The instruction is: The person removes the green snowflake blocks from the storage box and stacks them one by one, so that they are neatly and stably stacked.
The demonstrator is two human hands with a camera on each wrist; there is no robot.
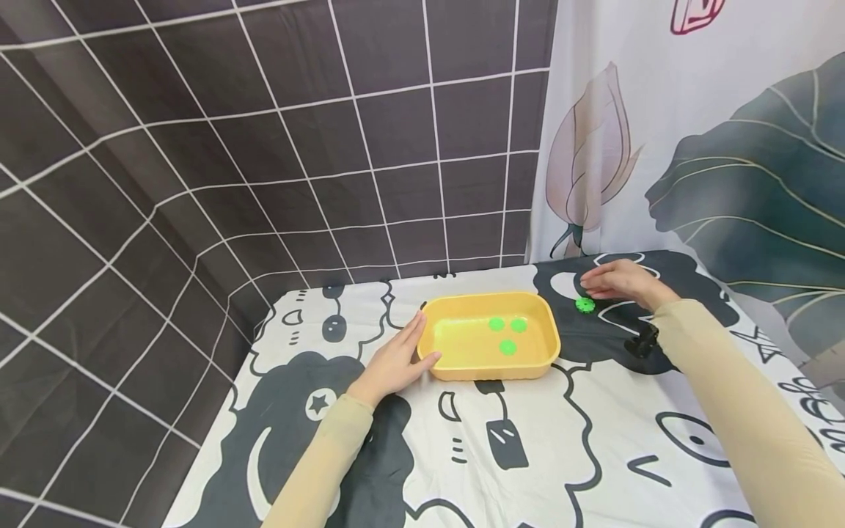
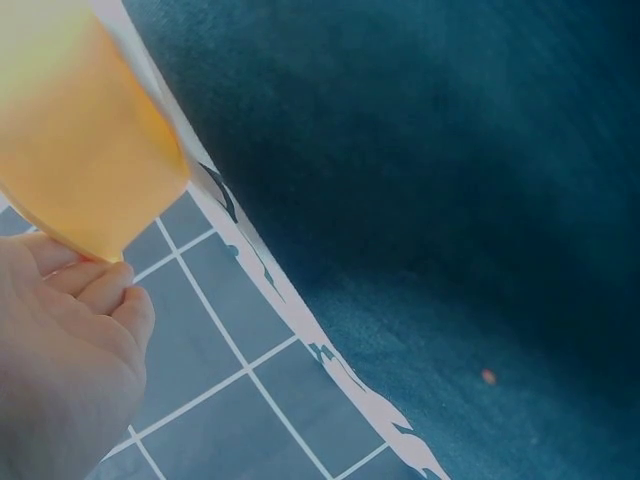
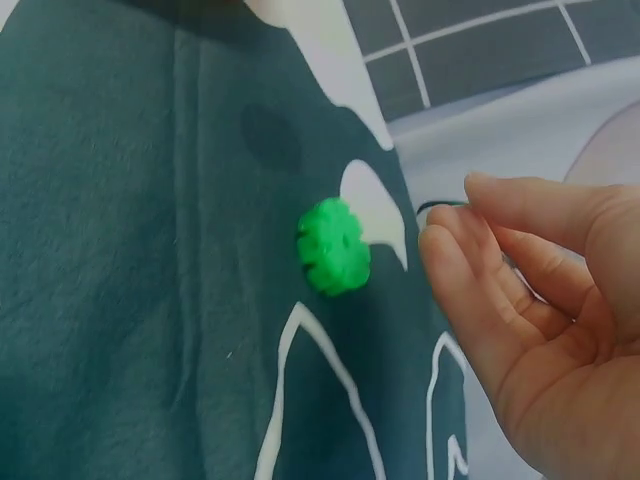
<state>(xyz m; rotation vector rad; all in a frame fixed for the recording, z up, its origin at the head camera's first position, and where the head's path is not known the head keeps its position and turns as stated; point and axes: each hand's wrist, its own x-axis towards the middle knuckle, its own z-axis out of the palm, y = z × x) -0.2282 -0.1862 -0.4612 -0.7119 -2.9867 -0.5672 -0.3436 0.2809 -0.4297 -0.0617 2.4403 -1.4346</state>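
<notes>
On the cloth (image 1: 548, 455), the left hand (image 1: 392, 363) grips the tray (image 1: 488, 372) holding three green discs (image 1: 507, 347). Rightward, the loosely bent right hand (image 1: 620, 281) is just beside a fourth disc (image 1: 584, 304), perhaps lying flat.

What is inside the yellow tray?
Three green pieces lie on the floor of the yellow tray, toward its right end. What lies directly beneath them cannot be seen, and the left hand covers part of the tray's left rim.
</notes>
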